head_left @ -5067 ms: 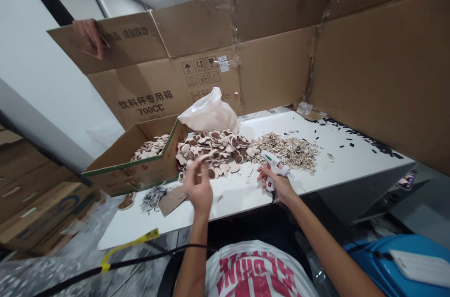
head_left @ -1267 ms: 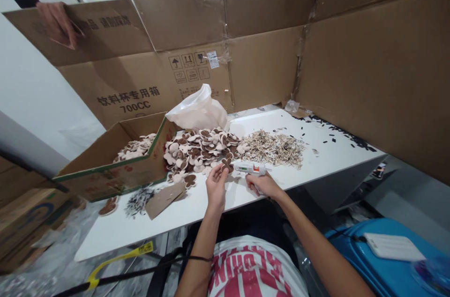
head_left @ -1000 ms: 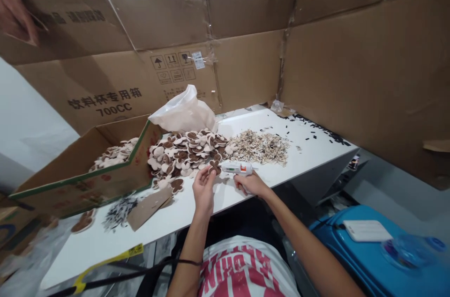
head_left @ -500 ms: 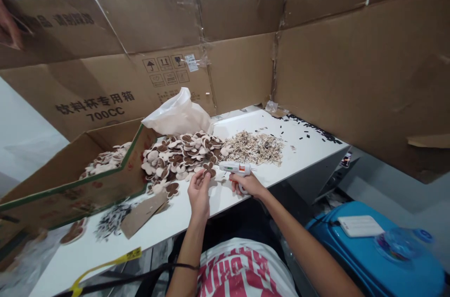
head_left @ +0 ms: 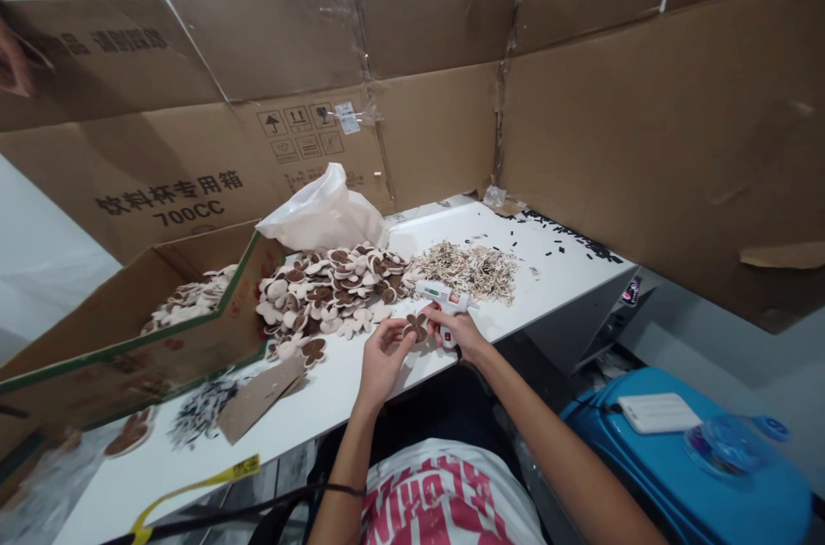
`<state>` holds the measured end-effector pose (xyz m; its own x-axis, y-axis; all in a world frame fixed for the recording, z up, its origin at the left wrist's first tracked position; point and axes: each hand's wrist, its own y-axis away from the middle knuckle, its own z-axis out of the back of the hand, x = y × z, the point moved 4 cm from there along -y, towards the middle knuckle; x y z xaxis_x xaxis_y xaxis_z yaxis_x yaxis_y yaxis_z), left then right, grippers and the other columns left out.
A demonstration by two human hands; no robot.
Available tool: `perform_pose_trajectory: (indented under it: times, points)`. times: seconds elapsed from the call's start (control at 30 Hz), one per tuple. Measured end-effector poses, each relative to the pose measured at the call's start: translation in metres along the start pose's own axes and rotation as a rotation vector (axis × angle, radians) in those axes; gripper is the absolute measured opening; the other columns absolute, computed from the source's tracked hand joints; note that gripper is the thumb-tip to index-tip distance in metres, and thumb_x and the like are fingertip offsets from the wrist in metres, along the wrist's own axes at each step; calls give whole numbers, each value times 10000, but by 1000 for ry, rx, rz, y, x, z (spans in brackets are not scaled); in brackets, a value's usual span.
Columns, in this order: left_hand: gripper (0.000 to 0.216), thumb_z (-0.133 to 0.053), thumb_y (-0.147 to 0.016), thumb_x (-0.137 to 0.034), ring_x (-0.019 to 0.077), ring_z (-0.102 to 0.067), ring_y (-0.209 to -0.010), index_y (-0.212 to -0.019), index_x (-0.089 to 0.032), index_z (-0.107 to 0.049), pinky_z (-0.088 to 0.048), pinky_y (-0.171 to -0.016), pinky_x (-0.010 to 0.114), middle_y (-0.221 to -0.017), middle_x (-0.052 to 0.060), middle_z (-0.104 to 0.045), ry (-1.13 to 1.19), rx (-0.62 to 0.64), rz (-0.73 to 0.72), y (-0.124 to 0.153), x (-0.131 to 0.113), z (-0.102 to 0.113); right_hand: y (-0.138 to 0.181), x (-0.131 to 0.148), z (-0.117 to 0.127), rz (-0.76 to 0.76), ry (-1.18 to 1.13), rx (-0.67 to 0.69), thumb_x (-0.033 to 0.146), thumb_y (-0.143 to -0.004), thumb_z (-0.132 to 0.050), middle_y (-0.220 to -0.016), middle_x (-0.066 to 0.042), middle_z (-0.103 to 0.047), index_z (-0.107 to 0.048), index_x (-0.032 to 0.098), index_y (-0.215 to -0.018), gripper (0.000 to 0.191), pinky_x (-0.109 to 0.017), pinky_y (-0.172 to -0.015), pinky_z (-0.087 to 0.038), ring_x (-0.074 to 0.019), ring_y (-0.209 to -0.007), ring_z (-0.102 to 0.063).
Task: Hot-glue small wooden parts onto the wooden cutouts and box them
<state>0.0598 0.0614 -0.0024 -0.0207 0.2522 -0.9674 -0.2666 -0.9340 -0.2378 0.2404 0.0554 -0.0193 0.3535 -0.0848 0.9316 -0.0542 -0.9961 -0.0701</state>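
A brown flower-shaped piece is pinched between the thumb and fingers of the left hand and is held above the near edge of the white desk. The glue gun is gripped by the right hand, whose fingers are curled around its handle just right of the piece; whether the piece is also touched by the right fingertips cannot be told. The gun's front end is pointed leftward, beyond the piece.

Past the left fingers, a heap of brown and pale pieces is spread, backed by a white plastic bag. Past the right fingers, thin pale strips are piled, and farther right black bits are scattered. Well left of the left fingers, flat cardboard is laid beside dark and grey shreds, near a green-edged box.
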Motion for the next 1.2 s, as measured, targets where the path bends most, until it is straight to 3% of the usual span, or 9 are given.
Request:
perform_pose_trajectory:
  times: [0.17,0.37,0.5,0.63,0.77,0.9,1.03,1.2]
  points:
    - [385,-894,-761,-438,234,-743,-917,-1027,-194,-761,-582,-890,359,-1002,100,-778,55,-40,43,0,-1,0,1,1,0,17,22,20,551,-770,-835,-603,11,-665,-691,181,-825,402,-209,-431,-391,-103,-418,-536]
    - [360,-876,-783,-438,251,-748,-939,-1026,-194,-772,-584,-901,372,-1015,111,-785,34,-4,30,0,-3,-3,0,-1,0,-5,31,-33,546,-749,-835,-598,15,-654,-674,186,-793,397,-215,-429,-401,-104,-419,-528]
    - [335,-790,-865,-471,265,-743,-981,-1053,-194,-772,-576,-879,367,-1041,117,-785,14,-88,-9,-1,-3,4,-3,-6,5,17,-56,-118,525,-741,-862,-610,13,-660,-676,188,-824,394,-225,-412,-426,-106,-406,-515]
    - [279,-726,-895,-475,230,-709,-839,-867,-199,-751,-529,-783,323,-854,69,-759,-107,-191,-36,-5,-5,7,-5,-10,13,28,-182,-281,493,-724,-886,-598,22,-636,-667,193,-834,388,-227,-399,-427,-102,-402,-496]
    - [269,-696,-907,-404,188,-602,-643,-709,-222,-707,-434,-674,304,-677,21,-696,-398,-97,-112,-19,-10,-5,-4,-7,18,84,-189,-416,500,-733,-872,-603,19,-624,-640,205,-782,379,-249,-410,-447,-110,-409,-503]
    - [168,-711,-866,-331,193,-585,-630,-727,-238,-710,-392,-659,315,-730,27,-725,-510,-101,-226,-46,-14,-16,-4,-5,19,99,-200,-460,502,-740,-852,-598,21,-607,-598,222,-736,377,-275,-412,-456,-125,-407,-507]
    - [73,-666,-870,-238,213,-617,-697,-858,-233,-737,-415,-705,333,-886,63,-767,-674,-19,-259,-71,-10,-25,-5,-5,21,102,-284,-513,461,-723,-864,-591,28,-594,-584,223,-699,368,-269,-404,-439,-113,-408,-503]
    - [162,-612,-881,-150,254,-653,-883,-955,-224,-737,-447,-804,354,-979,92,-747,-790,45,-329,-79,-4,-27,-6,-4,23,110,-248,-505,475,-763,-824,-591,31,-582,-561,232,-701,363,-290,-429,-456,-122,-415,-502]
